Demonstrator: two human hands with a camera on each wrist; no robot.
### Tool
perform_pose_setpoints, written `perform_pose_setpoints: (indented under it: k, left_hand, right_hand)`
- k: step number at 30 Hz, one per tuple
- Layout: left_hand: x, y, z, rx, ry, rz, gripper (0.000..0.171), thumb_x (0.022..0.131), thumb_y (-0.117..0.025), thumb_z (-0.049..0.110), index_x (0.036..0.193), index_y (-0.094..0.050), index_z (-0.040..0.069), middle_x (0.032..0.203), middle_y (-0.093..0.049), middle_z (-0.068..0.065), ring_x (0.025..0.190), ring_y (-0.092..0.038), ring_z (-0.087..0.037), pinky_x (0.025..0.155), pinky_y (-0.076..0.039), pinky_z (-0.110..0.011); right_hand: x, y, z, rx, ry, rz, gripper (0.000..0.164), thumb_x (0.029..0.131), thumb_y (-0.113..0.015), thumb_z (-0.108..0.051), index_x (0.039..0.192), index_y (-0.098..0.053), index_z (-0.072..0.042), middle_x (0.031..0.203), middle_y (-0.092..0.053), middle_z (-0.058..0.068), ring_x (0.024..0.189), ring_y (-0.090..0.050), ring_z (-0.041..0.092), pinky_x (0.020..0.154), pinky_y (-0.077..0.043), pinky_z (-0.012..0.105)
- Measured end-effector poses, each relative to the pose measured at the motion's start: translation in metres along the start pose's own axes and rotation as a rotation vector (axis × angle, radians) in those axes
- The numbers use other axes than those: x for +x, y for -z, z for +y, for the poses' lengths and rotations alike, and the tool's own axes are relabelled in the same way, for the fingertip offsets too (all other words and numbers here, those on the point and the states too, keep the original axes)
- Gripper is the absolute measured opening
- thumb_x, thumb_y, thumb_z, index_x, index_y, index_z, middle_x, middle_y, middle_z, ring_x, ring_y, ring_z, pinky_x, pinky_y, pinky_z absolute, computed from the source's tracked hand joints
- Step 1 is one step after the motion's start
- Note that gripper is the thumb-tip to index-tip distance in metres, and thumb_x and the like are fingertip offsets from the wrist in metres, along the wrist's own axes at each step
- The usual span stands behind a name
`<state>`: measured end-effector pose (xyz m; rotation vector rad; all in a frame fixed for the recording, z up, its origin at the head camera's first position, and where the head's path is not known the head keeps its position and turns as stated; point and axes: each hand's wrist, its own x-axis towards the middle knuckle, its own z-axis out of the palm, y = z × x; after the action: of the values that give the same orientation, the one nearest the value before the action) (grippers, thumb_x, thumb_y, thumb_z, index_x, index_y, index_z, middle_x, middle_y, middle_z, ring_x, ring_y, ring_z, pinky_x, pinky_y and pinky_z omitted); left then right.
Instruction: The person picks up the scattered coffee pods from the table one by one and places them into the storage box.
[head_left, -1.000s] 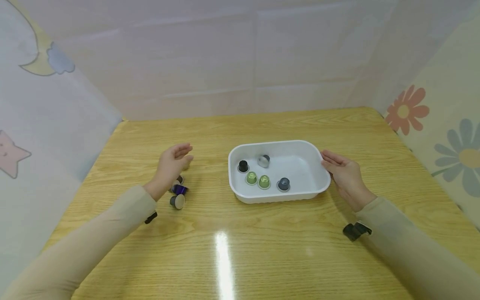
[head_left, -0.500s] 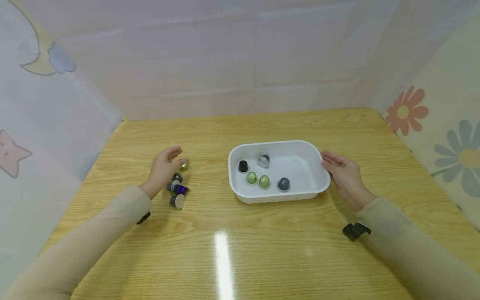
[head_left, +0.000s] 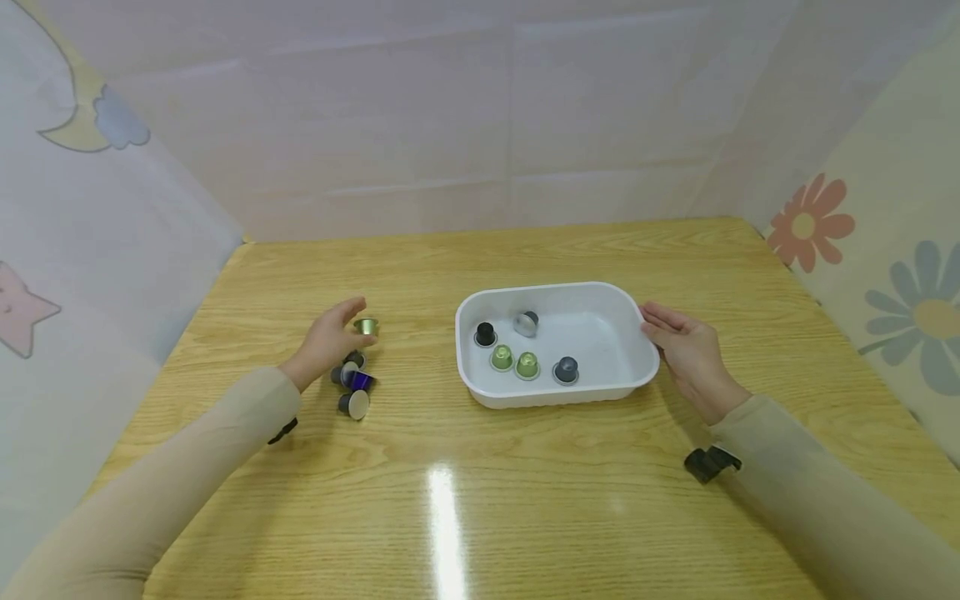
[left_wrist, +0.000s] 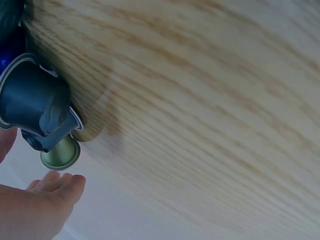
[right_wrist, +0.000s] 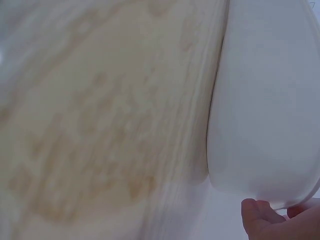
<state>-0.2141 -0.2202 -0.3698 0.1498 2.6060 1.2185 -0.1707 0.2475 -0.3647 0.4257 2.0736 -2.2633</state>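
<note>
My left hand [head_left: 330, 337] reaches over the left of the table, thumb and fingers spread around a light green coffee capsule [head_left: 366, 326]. In the left wrist view, a small gap shows between the fingertips [left_wrist: 75, 185] and that green capsule. Just below this hand lie a purple capsule [head_left: 362, 381], a dark capsule with a pale lid [head_left: 356, 405] and other dark capsules, partly overlapping. My right hand [head_left: 692, 354] grips the right end of a white tray [head_left: 555, 397], thumb at the rim and fingers along the outer wall.
Inside the tray are a black capsule [head_left: 485, 333], two green capsules, a grey-blue capsule [head_left: 566, 369] and one tipped on its side [head_left: 527, 323]. Bare wooden table [head_left: 420, 467] lies between the loose capsules and the tray. A fabric backdrop [head_left: 450, 125] rises behind.
My left hand has shifted left, then settled with thumb and fingers either side of the light green capsule, which now shows more fully. My right hand and the tray have stayed put.
</note>
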Motion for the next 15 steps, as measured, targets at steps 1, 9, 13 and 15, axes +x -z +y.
perform_pose_setpoints:
  k: [1,9,13,15]
  left_hand:
    - [0.0005,-0.0001,-0.0004,0.007,-0.003,-0.005,0.075,0.094,-0.064,0.007,0.152,-0.018,-0.005,0.157,-0.020,-0.024,0.144,-0.015,-0.041,0.115,-0.021,-0.053]
    - [0.0040,-0.0021,0.0025,0.064,-0.014,-0.030,0.071,0.093,-0.064,0.004,0.150,-0.022,-0.006,0.153,-0.028,-0.025,0.141,-0.020,-0.044,0.114,-0.023,-0.055]
    - [0.0057,-0.0036,0.0041,0.062,0.014,-0.027,0.069,0.093,-0.064,0.003,0.149,-0.025,-0.007,0.152,-0.031,-0.025,0.141,-0.022,-0.045,0.114,-0.023,-0.055]
    - [0.0060,-0.0044,0.0045,0.065,0.027,-0.023,0.067,0.093,-0.063,0.002,0.148,-0.027,-0.007,0.151,-0.033,-0.025,0.140,-0.024,-0.045,0.113,-0.025,-0.055]
  right_hand:
    - [0.0001,0.0001,0.0001,0.000,0.002,-0.001,0.055,0.096,-0.057,0.000,0.146,-0.034,0.007,0.145,-0.040,0.013,0.114,-0.057,0.001,0.086,-0.047,0.011]
    - [0.0000,0.0008,0.0005,-0.015,0.011,0.001,0.054,0.096,-0.057,0.000,0.145,-0.034,0.008,0.141,-0.047,0.010,0.101,-0.060,-0.007,0.085,-0.047,0.010]
    - [0.0006,0.0004,0.0005,-0.010,0.013,0.001,0.055,0.096,-0.058,0.000,0.145,-0.034,0.008,0.138,-0.051,0.008,0.105,-0.060,-0.004,0.085,-0.047,0.010]
    - [0.0006,0.0004,0.0005,-0.010,0.013,-0.002,0.055,0.096,-0.057,0.000,0.145,-0.034,0.009,0.135,-0.054,0.006,0.104,-0.060,-0.004,0.085,-0.048,0.010]
